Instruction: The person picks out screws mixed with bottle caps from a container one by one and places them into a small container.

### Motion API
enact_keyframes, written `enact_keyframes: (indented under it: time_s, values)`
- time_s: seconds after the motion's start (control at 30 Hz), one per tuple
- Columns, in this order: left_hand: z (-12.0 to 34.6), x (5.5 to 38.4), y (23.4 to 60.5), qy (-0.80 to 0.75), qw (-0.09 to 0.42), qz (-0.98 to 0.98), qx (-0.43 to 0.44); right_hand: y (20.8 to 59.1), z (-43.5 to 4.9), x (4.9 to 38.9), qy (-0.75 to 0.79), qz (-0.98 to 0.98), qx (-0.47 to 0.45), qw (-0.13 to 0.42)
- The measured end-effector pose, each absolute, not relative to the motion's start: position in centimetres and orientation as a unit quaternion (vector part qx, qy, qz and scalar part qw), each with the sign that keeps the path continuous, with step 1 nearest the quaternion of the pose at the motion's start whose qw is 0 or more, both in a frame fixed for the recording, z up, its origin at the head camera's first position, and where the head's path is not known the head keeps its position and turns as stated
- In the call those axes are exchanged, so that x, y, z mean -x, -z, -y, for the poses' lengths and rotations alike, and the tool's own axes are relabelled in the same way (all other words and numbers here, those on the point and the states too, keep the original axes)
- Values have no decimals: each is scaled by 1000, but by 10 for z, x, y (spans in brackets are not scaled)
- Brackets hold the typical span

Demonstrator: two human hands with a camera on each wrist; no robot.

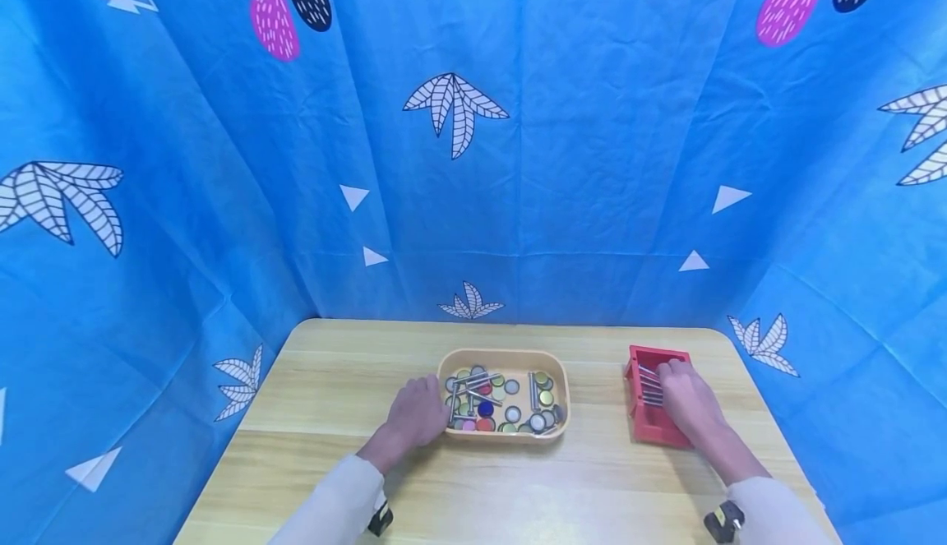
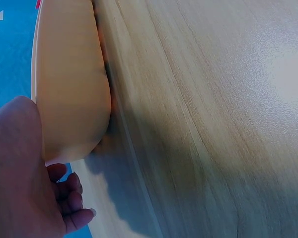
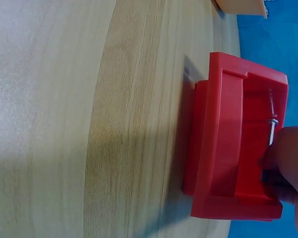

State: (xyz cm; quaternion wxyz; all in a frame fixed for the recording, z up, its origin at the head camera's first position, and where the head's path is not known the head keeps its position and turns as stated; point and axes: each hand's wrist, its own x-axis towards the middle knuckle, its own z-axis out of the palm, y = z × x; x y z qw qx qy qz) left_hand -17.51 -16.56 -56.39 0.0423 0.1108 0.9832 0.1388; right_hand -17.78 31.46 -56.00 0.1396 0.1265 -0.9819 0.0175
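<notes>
My left hand (image 1: 418, 412) holds the left end of a beige plastic tray (image 1: 503, 437), thumb at the rim and fingers curled by its end wall (image 2: 72, 84). Inside lie loose metal bolts (image 1: 484, 398) and round caps (image 1: 513, 414) in several colours. On the right, my right hand (image 1: 688, 397) reaches into a small red bin (image 1: 662, 435). Its fingers pinch a silver bolt (image 3: 272, 130) whose head shows beyond them; the rest is hidden by the hand. More bolts (image 1: 651, 387) lie side by side in the bin, left of the fingers.
Both containers stand on a light wooden table (image 1: 355, 364), with a stretch of tabletop between them. A blue patterned cloth (image 1: 592, 159) hangs behind the table and along both sides. Small dark devices (image 1: 723, 522) are strapped at the wrists.
</notes>
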Motion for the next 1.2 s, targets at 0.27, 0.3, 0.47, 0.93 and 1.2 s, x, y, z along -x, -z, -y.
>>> enact_keyframes:
  time_s: [0.27, 0.3, 0.47, 0.93, 1.2]
  values:
    - [167, 176, 566, -143, 28, -983, -113, 566, -314, 181, 12, 985, -147, 95]
    - [167, 177, 566, -140, 28, -983, -114, 567, -314, 181, 13, 984, -150, 96]
    - [166, 177, 564, -136, 35, -984, -114, 573, -315, 183, 19, 980, -166, 108]
    - [166, 174, 564, -151, 22, -982, -114, 575, -311, 185, 25, 982, -170, 76]
    - [165, 174, 563, -145, 33, -983, -104, 574, -311, 187, 23, 982, -175, 71]
